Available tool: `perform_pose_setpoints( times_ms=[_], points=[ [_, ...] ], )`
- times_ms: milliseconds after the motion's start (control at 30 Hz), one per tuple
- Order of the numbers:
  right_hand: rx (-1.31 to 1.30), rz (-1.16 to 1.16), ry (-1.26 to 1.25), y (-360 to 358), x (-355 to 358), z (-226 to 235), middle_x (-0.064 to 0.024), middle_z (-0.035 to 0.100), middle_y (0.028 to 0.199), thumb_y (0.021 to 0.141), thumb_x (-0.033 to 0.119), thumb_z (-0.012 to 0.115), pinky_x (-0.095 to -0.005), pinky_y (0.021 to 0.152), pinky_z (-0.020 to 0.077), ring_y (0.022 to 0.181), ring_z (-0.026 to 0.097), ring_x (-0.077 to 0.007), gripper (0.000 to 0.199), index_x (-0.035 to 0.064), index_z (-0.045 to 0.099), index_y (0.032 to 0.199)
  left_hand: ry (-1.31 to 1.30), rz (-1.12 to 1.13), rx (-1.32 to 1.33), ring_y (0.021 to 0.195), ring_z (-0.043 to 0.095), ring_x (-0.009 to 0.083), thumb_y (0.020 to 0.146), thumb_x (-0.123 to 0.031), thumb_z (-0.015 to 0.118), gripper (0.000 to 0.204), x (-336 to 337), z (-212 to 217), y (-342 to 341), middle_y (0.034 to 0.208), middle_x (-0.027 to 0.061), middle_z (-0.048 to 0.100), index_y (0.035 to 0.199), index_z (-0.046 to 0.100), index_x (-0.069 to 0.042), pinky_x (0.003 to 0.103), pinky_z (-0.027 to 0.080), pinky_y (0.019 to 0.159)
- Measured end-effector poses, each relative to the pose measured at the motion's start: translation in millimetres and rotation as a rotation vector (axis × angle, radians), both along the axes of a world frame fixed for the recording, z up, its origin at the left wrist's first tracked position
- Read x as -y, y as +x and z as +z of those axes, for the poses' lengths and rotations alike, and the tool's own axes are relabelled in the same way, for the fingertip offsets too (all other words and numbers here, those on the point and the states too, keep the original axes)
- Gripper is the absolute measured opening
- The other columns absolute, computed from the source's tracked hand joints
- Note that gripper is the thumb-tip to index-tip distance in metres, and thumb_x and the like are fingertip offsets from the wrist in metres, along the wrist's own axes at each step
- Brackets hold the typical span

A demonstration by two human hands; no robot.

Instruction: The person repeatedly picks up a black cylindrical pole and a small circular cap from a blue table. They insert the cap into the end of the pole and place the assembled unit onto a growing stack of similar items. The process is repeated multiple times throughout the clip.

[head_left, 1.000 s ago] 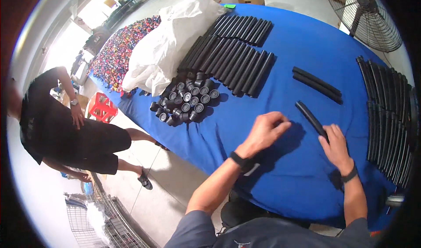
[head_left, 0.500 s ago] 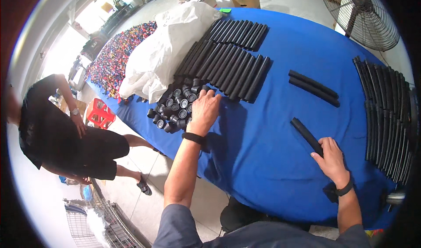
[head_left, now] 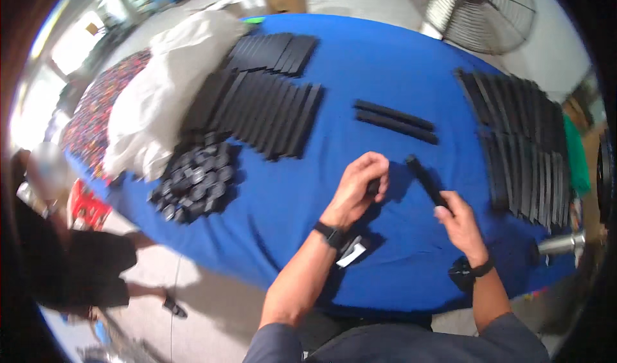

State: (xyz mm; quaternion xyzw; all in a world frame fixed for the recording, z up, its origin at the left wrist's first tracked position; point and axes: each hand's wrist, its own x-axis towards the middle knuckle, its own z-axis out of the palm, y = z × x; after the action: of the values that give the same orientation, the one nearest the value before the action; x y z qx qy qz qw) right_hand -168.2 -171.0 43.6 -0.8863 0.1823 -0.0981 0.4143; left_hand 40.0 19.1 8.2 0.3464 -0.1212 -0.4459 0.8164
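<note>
My right hand (head_left: pixel 461 227) grips the near end of a black tube (head_left: pixel 423 178), whose far end tilts up and to the left over the blue cloth. Just left of that end is my left hand (head_left: pixel 355 189), its fingers curled round a small black cap (head_left: pixel 373 186) that they partly hide. The cap and the tube are apart. A pile of similar black caps (head_left: pixel 196 182) lies to the left. Two loose black tubes (head_left: pixel 395 123) rest side by side beyond my hands.
Rows of black tubes (head_left: pixel 270 114) lie beside a white sack (head_left: pixel 170 87); more tubes (head_left: pixel 524 144) line the right. A metal cylinder (head_left: pixel 560 244) is at the right edge, a white-labelled item (head_left: pixel 351 252) by my left wrist. A person (head_left: pixel 77 260) is at left, a fan (head_left: pixel 479 13) behind.
My left hand has left the cap pile and come right with a cap, close to the tube's far end. My right hand still holds the tube. The whole view has turned to the right.
</note>
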Motion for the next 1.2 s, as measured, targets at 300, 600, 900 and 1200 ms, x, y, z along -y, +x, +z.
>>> perform_pose_setpoints(
  times_ms=[300, 600, 900, 1200],
  points=[
    [-0.045, 0.168, 0.245, -20, -14, 3, -0.0046, 0.062, 0.097, 0.084, 0.011, 0.082, -0.0299, 0.078, 0.0482, 0.085, 0.057, -0.0119, 0.039, 0.0016, 0.056, 0.113, -0.314, -0.495, 0.026, 0.059, 0.058, 0.0141, 0.081, -0.013, 0.082, 0.057, -2, -13, -29, 0.072, 0.0061, 0.064, 0.135, 0.064, -0.004, 0.028, 0.043, 0.054],
    [-0.109, 0.311, 0.278, -16, -1, -3, -0.0051, 0.062, 0.096, 0.082, 0.011, 0.083, -0.0315, 0.076, 0.0475, 0.088, 0.059, -0.015, 0.04, 0.0023, 0.058, 0.112, -0.262, -0.553, 0.095, 0.062, 0.059, 0.0093, 0.074, -0.01, 0.087, 0.057, -11, -7, -19, 0.074, 0.0025, 0.067, 0.128, 0.069, -0.001, 0.024, 0.042, 0.056],
    [-0.005, 0.392, -0.18, 5, -13, 29, -0.0096, 0.066, 0.101, 0.083, 0.012, 0.08, -0.0348, 0.082, 0.0507, 0.096, 0.063, -0.0217, 0.039, 0.0018, 0.061, 0.115, -0.302, -0.514, 0.105, 0.059, 0.06, 0.0099, 0.081, -0.013, 0.082, 0.053, -10, -7, -20, 0.072, 0.0036, 0.066, 0.13, 0.066, 0.0, 0.024, 0.043, 0.056],
    [0.503, -0.319, 1.264, -2, 4, 19, -0.0152, 0.069, 0.119, 0.096, 0.012, 0.07, -0.0392, 0.096, 0.0561, 0.111, 0.066, -0.0246, 0.02, 0.0054, 0.066, 0.114, -0.047, -0.21, 0.017, 0.058, 0.057, 0.0125, 0.096, -0.008, 0.063, 0.041, 8, -19, -21, 0.071, 0.0038, 0.06, 0.136, 0.059, 0.001, 0.025, 0.046, 0.051]
  ],
)
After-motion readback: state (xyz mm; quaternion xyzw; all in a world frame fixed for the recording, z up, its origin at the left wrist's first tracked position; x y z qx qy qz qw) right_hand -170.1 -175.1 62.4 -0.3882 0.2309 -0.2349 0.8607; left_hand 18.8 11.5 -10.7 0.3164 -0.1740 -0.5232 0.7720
